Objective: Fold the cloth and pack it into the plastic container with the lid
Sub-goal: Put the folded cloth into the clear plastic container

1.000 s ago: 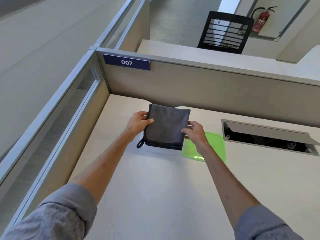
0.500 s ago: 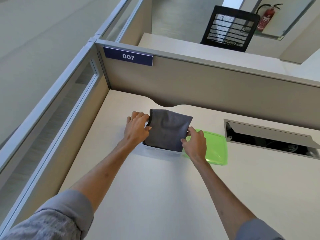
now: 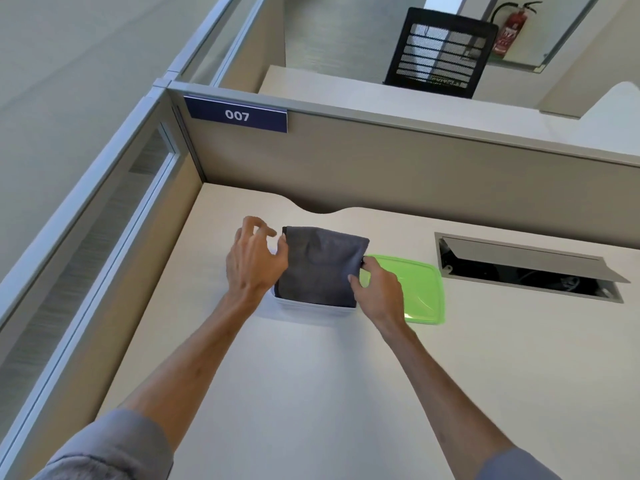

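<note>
Folded grey cloth (image 3: 320,266) sits in clear container (image 3: 313,307), frame centre. Right hand (image 3: 379,293) grip pinches its right edge; left hand (image 3: 254,259) grip wide, fingers spread. Green lid (image 3: 420,289) just right on bench (image 3: 311,393).

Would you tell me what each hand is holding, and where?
The right hand pinches the grey cloth at its right edge; the left hand is open, holding nothing.

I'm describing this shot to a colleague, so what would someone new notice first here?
First, the folded grey cloth at the desk's middle, sitting in a clear plastic container with the left hand and right hand on either side of it. Next, the bright green lid lying flat on the desk just right of it, then the navy 007 sign on the partition.
</note>
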{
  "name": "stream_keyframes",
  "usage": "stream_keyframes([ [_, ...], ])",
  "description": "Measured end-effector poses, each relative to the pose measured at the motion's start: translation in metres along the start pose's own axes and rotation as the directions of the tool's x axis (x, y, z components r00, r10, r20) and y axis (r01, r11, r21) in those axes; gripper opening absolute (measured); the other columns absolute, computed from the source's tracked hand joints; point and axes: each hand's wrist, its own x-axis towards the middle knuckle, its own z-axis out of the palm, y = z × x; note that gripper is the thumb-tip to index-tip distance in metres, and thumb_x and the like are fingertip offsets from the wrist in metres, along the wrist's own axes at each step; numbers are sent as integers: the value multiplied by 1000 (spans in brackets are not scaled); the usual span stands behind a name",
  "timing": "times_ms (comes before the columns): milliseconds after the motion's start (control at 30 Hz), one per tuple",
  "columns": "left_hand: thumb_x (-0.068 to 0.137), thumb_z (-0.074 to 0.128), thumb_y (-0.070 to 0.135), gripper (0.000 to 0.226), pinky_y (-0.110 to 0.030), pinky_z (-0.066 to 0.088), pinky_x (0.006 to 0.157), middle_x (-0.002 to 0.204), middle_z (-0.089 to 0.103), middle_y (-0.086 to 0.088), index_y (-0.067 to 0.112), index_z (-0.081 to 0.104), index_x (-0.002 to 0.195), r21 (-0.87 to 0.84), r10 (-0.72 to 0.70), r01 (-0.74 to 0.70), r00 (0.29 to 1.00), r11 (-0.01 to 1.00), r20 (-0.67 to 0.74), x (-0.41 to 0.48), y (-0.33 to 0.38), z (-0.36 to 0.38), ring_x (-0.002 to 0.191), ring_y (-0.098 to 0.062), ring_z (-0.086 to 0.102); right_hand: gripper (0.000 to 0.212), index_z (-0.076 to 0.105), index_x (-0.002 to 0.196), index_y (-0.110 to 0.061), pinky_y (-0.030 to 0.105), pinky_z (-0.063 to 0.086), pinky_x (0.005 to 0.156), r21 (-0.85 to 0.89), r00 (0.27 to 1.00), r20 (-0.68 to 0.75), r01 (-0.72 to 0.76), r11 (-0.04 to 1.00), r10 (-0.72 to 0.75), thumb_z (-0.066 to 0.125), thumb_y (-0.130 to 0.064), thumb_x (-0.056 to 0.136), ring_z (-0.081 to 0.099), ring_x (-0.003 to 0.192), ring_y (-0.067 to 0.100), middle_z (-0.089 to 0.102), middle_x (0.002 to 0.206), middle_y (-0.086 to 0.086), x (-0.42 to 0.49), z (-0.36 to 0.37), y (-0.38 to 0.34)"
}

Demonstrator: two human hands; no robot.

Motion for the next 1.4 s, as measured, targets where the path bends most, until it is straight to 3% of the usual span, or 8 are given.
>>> stream_keyframes([
  [100,102,68,35,37,-47,60,80,142,59,-6,14,68,132,16,43,-43,998,999,47,8,-1,-1,123,-33,63,32,67,126,-17,40,58,86,205,976,-216,9,979,36,75,-22,96,73,88,31,76,123,-3,-10,-3,-6],
  [200,105,67,35,48,-51,52,110,157,54,-8,18,60,149,41,215,-225,962,974,167,13,-1,2,142,-34,52,33,63,129,-20,44,61,76,148,947,-318,87,985,-36,69,-16,97,68,86,25,62,125,-3,-7,-3,-17],
  [300,110,60,38,53,-51,40,125,168,49,-4,23,51,160,38,370,-393,890,919,265,15,6,5,159,-31,39,56,55,152,-19,44,55,100,-110,969,-148,185,977,-200,70,-20,98,57,128,26,53,150,2,11,-4,-27],
  [400,114,51,39,53,-45,33,130,166,53,0,23,46,165,75,405,-448,857,891,319,14,10,11,161,-27,38,54,55,153,-19,48,46,113,-287,963,54,269,919,-265,67,-24,100,50,137,29,56,149,3,26,-3,-34],
  [667,109,63,22,36,-40,49,108,140,65,-3,22,61,145,121,442,-498,839,859,317,11,11,16,125,-29,60,35,65,120,-23,42,46,100,-380,951,54,302,874,-305,67,-8,89,57,120,27,66,122,-5,25,0,-31],
  [900,99,75,12,35,-41,55,92,132,69,-3,20,71,133,228,429,-484,867,845,253,3,10,24,116,-31,66,51,62,137,-26,41,56,95,-398,963,51,264,878,-266,73,-3,92,56,123,29,51,153,2,26,6,-19],
  [1033,87,84,4,43,-41,58,86,129,69,-5,19,75,127,256,411,-457,886,852,212,-4,3,33,109,-32,68,55,66,139,-25,40,60,81,-433,947,82,314,845,-310,72,1,91,60,114,31,58,147,5,27,6,-16],
  [1400,87,77,2,34,-40,49,77,110,69,-3,17,73,116,286,434,-450,893,846,122,-8,1,43,91,-29,61,56,65,136,-10,42,52,93,-577,829,116,505,642,-548,70,0,81,61,103,30,66,116,5,31,8,-9],
])
